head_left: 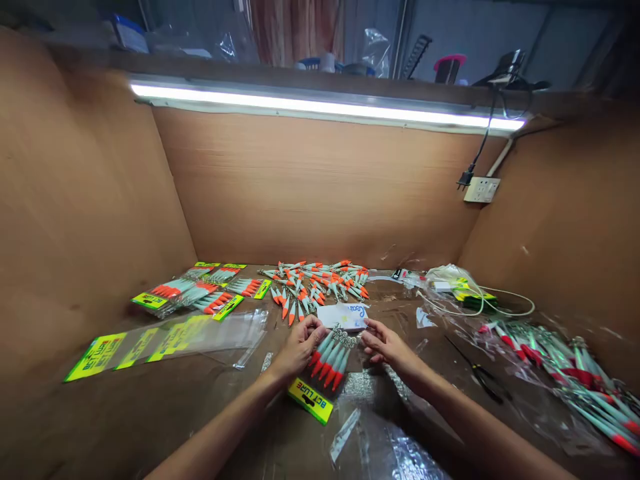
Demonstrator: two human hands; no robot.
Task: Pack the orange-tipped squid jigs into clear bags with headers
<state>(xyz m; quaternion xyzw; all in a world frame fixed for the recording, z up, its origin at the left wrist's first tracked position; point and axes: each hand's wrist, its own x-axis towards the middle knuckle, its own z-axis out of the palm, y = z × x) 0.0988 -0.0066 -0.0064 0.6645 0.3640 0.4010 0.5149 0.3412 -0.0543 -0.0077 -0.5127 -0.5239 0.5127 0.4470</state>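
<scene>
A clear packet of fishing lures (331, 359) lies in front of me, several pale lures with orange-red ends side by side. Its yellow-green header card (311, 400) points towards me. My left hand (303, 343) pinches the packet's left edge near the far end, thumb against fingers. On the other side, my right hand (384, 343) has its fingers slightly curled and apart, close to the packet's right edge; whether they touch the clear film is hard to see. Just beyond the packet sits a white box (343, 316) with blue handwriting.
Loose lures (320, 283) are heaped at the back. Filled packets (187, 293) and flat bags (165, 340) lie left. To the right are pliers (485, 381), a coiled cord (505, 303) and more lures (575, 377). Board walls enclose three sides beneath a tube light (325, 107).
</scene>
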